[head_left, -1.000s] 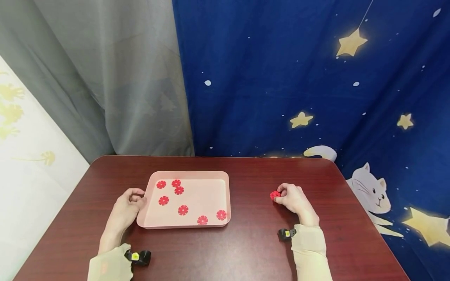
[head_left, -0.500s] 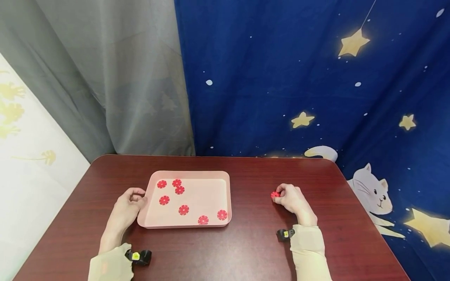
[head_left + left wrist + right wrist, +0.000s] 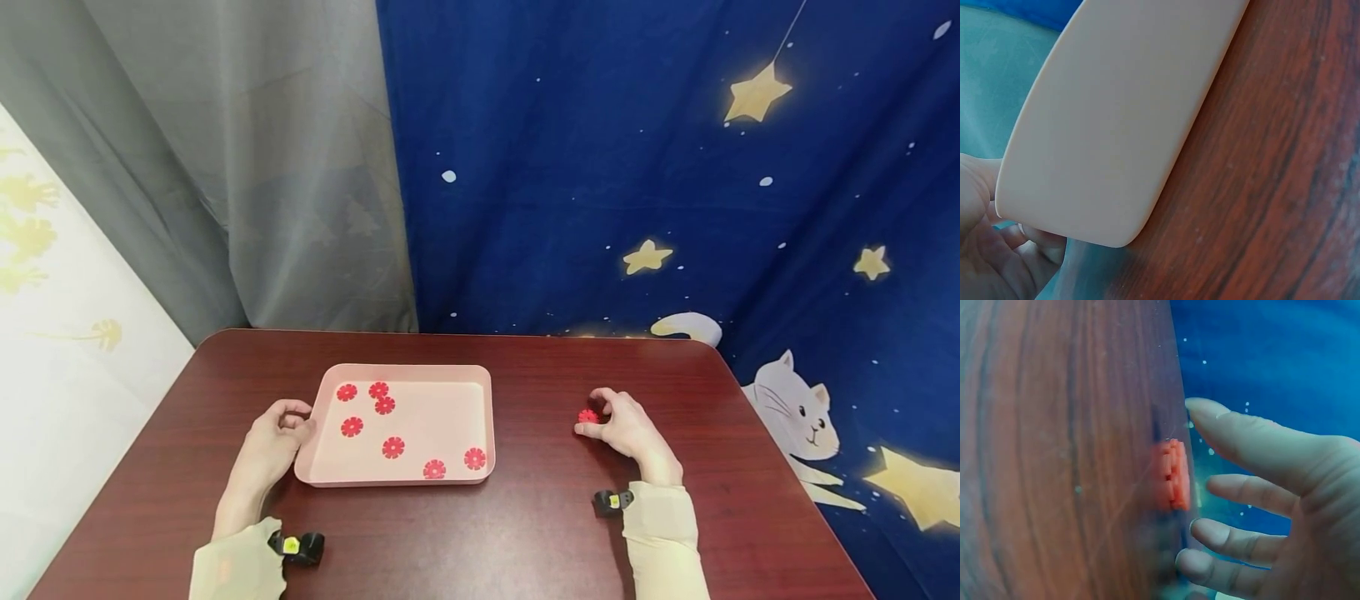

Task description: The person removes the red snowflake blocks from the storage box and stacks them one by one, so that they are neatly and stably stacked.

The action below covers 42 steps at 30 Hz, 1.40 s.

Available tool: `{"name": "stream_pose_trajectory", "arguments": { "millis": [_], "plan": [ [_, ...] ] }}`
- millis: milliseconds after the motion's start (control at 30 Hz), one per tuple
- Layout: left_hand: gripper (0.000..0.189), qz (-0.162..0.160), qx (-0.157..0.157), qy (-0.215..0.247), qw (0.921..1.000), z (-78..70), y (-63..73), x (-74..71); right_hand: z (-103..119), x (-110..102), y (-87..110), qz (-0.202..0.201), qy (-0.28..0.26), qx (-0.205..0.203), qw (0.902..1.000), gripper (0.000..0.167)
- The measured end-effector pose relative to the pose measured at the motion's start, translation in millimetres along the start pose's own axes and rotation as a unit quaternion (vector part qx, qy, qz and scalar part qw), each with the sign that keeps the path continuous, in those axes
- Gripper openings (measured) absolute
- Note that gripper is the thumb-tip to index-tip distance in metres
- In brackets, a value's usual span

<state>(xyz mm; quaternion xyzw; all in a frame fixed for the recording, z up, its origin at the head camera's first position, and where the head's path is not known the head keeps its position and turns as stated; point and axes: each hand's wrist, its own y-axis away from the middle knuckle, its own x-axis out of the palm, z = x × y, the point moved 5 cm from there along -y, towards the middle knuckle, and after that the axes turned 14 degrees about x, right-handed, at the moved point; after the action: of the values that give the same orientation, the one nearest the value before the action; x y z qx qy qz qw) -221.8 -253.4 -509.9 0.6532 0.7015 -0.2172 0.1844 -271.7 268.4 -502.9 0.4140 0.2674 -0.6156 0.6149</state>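
A shallow pink tray (image 3: 450, 417) lies on the table, with several red notched plastic discs (image 3: 393, 447) flat inside it. My left hand (image 3: 273, 442) pinches the tray's left side; in the left wrist view its thumb goes behind the tray wall (image 3: 1104, 125) and the curled fingers sit at the corner. To the right, a small stack of red notched discs (image 3: 588, 416) rests on the table. My right hand (image 3: 628, 425) is beside it, thumb and fingers spread apart around it. In the right wrist view, a gap separates the fingertips from the layered red stack (image 3: 1175, 475).
The dark red wooden table (image 3: 480, 542) has rounded back corners. Behind it hang a grey curtain (image 3: 315, 208) and a blue star-printed curtain (image 3: 525, 208). A black camera is strapped at each wrist, above the table surface.
My right thumb and fingers have spread and let go of the red disc stack, which stays on the table. The left hand keeps its hold on the tray; the head view shifts slightly.
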Motion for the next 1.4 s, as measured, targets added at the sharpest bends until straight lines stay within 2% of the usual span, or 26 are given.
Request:
{"name": "stream_pose_trajectory", "arguments": {
  "millis": [233,400,533,633,767,833,967,1100,1167,1267,1400],
  "plan": [
    [0.035,0.003,-0.009,0.004,0.9999,0.8,1.5,-0.6,15.6,-6.2,10.5,-0.006,-0.011,-0.038,0.9992,0.075],
    [0.034,0.0,-0.014,0.012,0.9998,0.9,1.3,-0.2,42.5,-14.4,18.9,-0.026,-0.019,-0.102,0.9943,0.07],
    [0.034,0.004,-0.005,0.01,0.9999,-1.9,-1.8,2.2,68.3,-18.6,23.7,-0.036,-0.034,-0.149,0.9876,0.062],
    [0.034,0.006,0.0,0.004,1.0,-2.7,-2.5,2.6,95.0,-15.6,22.7,-0.041,-0.036,-0.196,0.9792,0.056],
    [0.035,0.004,-0.003,0.005,1.0,-2.1,-0.8,0.2,143.0,-5.3,17.6,-0.031,-0.036,-0.273,0.9609,0.05],
    [0.035,0.004,-0.007,0.005,1.0,-1.8,0.4,-1.3,167.8,3.2,15.2,-0.015,-0.029,-0.305,0.9518,0.047],
    [0.036,0.001,-0.006,0.009,0.9999,-1.7,1.1,-3.5,213.0,27.9,9.2,0.032,0.013,-0.338,0.9405,0.042],
    [0.036,-0.003,-0.005,0.01,0.9999,-2.1,1.3,-5.5,248.7,60.1,2.8,0.088,0.062,-0.345,0.9323,0.041],
    [0.036,-0.001,-0.006,0.009,0.9999,-1.5,1.6,-5.4,262.5,76.1,1.0,0.117,0.077,-0.336,0.9313,0.041],
    [0.036,-0.002,-0.006,0.01,0.9999,-0.7,1.7,-4.6,278.0,99.0,-2.1,0.145,0.087,-0.311,0.9353,0.04],
    [0.035,-0.003,-0.006,0.014,0.9999,0.7,0.8,-0.8,287.3,123.0,-6.2,0.162,0.082,-0.259,0.9487,0.04]
  ]
}}
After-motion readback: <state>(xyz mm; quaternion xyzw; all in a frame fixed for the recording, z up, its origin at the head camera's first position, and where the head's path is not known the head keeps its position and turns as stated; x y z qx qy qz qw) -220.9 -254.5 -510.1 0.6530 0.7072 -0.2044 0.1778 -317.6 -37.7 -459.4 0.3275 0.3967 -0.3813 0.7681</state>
